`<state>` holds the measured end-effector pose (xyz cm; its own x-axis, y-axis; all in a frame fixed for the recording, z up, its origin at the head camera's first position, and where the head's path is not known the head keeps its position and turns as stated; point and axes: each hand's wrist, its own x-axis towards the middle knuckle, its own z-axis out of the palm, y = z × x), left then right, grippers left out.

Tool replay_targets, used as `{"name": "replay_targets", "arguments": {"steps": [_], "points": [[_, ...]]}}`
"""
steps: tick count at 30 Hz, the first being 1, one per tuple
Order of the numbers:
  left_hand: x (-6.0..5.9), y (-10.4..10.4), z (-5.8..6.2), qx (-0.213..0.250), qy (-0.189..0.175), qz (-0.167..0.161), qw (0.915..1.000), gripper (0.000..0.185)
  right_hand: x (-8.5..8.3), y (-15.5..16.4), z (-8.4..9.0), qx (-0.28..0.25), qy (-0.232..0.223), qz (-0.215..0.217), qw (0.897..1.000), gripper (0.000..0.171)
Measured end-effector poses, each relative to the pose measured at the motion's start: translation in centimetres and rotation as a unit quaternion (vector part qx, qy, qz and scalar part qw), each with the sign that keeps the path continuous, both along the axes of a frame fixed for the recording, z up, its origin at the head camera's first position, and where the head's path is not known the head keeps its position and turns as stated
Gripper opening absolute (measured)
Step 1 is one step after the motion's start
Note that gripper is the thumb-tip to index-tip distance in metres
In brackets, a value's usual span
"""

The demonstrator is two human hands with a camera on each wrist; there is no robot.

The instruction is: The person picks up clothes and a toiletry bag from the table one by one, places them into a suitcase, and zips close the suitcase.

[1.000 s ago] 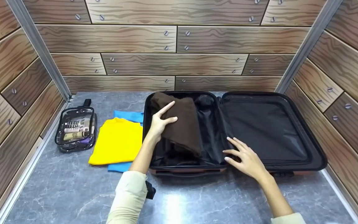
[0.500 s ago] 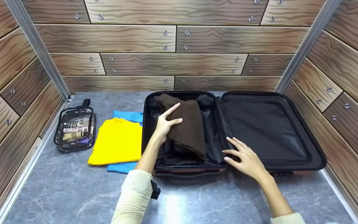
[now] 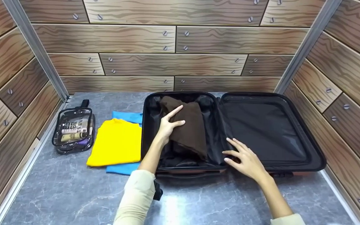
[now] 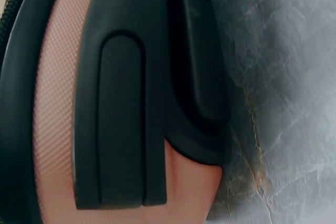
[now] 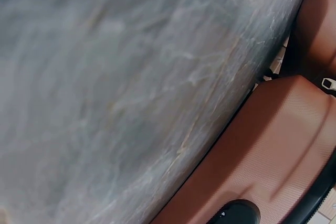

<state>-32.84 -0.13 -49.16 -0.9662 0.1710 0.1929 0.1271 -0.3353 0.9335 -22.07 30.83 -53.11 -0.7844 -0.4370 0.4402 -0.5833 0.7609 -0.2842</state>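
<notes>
A folded brown garment (image 3: 190, 129) lies in the left half of an open black-lined suitcase (image 3: 211, 125) in the head view. My left hand (image 3: 166, 126) is at the garment's left side, index finger and thumb straight and spread across its top; the other fingers are hidden. Above the hinge between the two halves, my right hand (image 3: 244, 159) has its fingers spread and relaxed, holding nothing. The left wrist view catches the suitcase's black handle (image 4: 123, 119) and its pink textured shell (image 4: 60, 93). Neither wrist view includes a hand.
Left of the suitcase, a folded yellow garment (image 3: 116, 142) lies over a blue one (image 3: 122, 168). Farther left is a clear toiletry bag (image 3: 73, 129) holding tubes. The suitcase lid half (image 3: 264, 131) lies flat to the right. Wood-patterned walls (image 3: 173, 39) surround the grey marbled surface (image 3: 73, 193).
My left hand and the brown garment have shifted right inside the suitcase, away from its left wall. The right hand has stayed over the hinge.
</notes>
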Motion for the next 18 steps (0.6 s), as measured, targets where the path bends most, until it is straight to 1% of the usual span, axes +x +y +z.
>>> {"name": "replay_targets", "arguments": {"steps": [6,9,18], "points": [[-0.6,0.1,-0.6,-0.007,-0.005,-0.014,0.9999,0.060,0.0,0.0,0.0,-0.001,-0.002,-0.003,1.000,0.027],[-0.8,0.0,-1.0,-0.011,-0.014,-0.016,0.9997,0.059,0.0,-0.1,-0.1,-0.001,-0.003,-0.003,1.000,0.025],[-1.3,-0.5,-2.4,-0.035,-0.031,0.004,0.9989,0.056,0.0,0.0,0.0,-0.001,0.002,-0.001,1.000,0.026]]}}
